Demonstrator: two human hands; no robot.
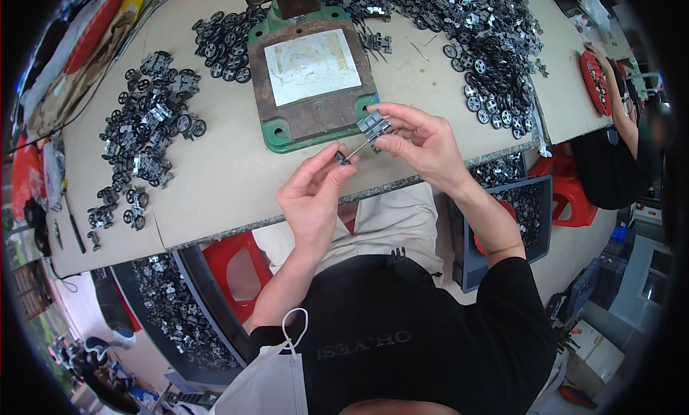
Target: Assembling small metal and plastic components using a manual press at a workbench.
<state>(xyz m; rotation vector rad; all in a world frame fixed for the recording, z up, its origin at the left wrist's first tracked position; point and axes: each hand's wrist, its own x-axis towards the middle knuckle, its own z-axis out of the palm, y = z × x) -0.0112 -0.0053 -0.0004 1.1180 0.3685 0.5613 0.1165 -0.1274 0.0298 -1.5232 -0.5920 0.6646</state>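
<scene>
My left hand (313, 203) pinches a small black wheel (342, 157) between thumb and fingertips. A thin metal axle (357, 150) runs from the wheel toward a grey plastic chassis part (374, 124). That chassis part is gripped by the thumb and fingers of my right hand (425, 146). Both hands are close together, above the front right corner of a press base (308, 117) with green edges and a pale plate on top. Whether the axle sits inside the chassis part I cannot tell.
Assembled wheeled chassis (147, 128) are heaped on the left of the table. Black wheels (228, 45) lie behind the press, more wheels (491, 92) at right. Grey bins (542, 225) of parts flank me below the table. Another person's arm (623, 103) reaches a red tray (597, 83).
</scene>
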